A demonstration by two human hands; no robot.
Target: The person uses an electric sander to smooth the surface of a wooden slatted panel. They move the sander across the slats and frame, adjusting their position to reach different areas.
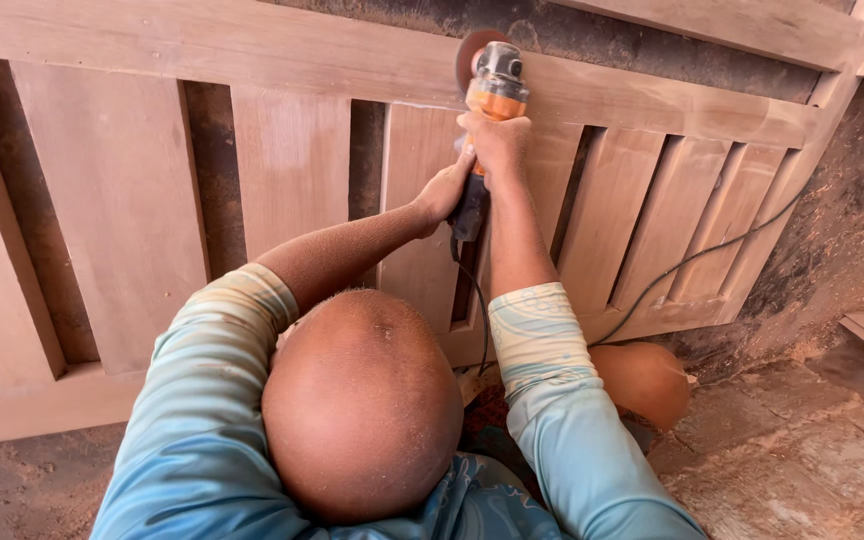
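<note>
- Right hand [500, 140] wraps the orange grinder [495, 85] near its head.
- Left hand [442, 195] closes on its dark rear handle.
- Disc meets the wooden panel [292, 170] just above both hands.

Bare matt wood door frame [292, 150], glossy plastic grinder [493, 85].

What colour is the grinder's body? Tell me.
Orange and grey on the grinder, black at its handle; head view.

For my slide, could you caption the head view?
Both hands, left hand and right hand, press an orange angle grinder against a slatted wooden panel.
</note>
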